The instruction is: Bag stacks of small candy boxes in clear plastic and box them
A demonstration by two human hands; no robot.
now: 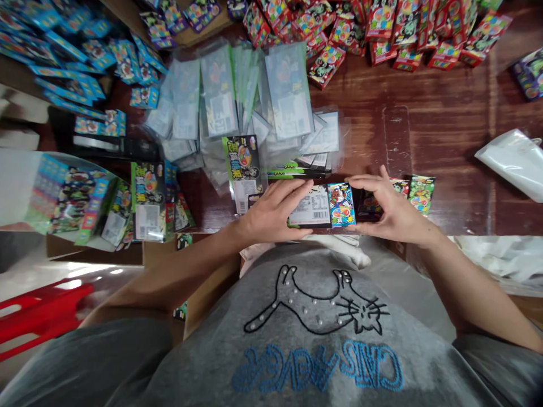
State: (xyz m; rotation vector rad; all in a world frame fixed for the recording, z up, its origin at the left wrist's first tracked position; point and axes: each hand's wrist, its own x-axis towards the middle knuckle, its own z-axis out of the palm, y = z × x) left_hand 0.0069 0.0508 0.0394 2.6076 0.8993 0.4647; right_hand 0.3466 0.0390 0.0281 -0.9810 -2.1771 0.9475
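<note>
My left hand (274, 210) grips a flat clear bag with a black card and white label (310, 208) near the table's front edge. At the bag's right end is a small blue printed box (341, 204), partly in or against the opening; I cannot tell which. The fingers and thumb of my right hand (388, 209) bracket the box's right end. Beneath and beside the right hand lie a red and black box (370, 202), mostly covered, and a green box (421, 194). Another black bagged card (242, 169) lies just behind my left hand.
Clear bags with cards (291, 90) are piled behind the hands. Red boxes (382, 22) line the back, blue boxes (89, 51) the far left. Filled bags (148, 198) stand at left. A white plastic packet (511, 161) and a purple box (530, 73) lie at right.
</note>
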